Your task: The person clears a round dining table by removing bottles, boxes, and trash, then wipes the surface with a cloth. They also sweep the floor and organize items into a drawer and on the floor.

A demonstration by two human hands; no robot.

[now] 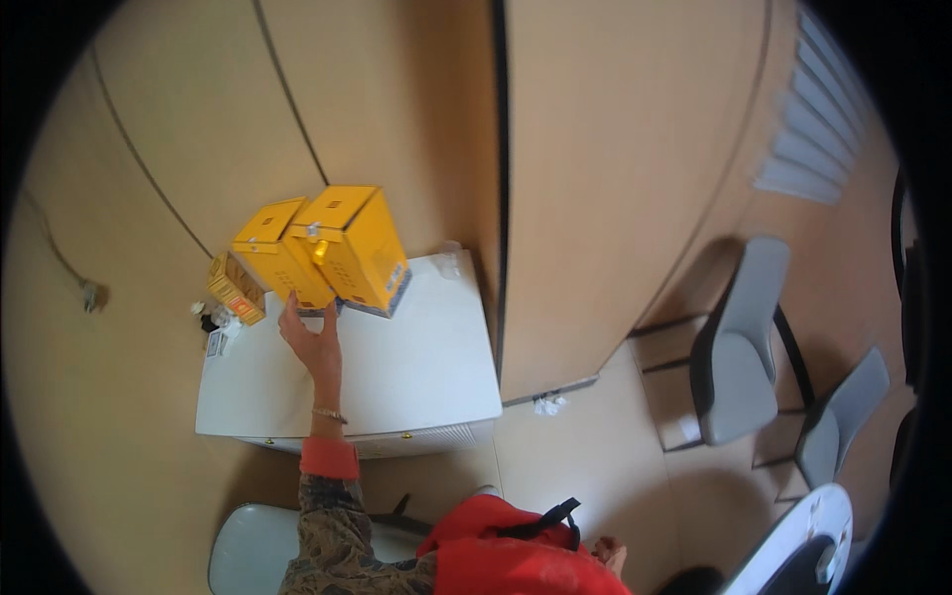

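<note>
My left hand (312,338) reaches over the white cabinet top (416,372), thumb and fingers spread at the lower front of a yellow box (279,260); whether the fingertips touch it cannot be told. Close against its right side stands a second yellow box (364,249), with a shiny yellow piece at its upper front. A smaller patterned yellow box (236,288) leans at the left edge of the cabinet. My right hand (611,554) hangs low beside the red apron (520,558), its fingers curled and partly hidden.
A clear plastic item (449,262) stands at the cabinet's back right corner; small items (217,323) lie at its left. A wooden panel (610,186) rises to the right. Grey chairs (740,387) and a round table (837,513) stand further right. Another chair (253,550) is below my left arm.
</note>
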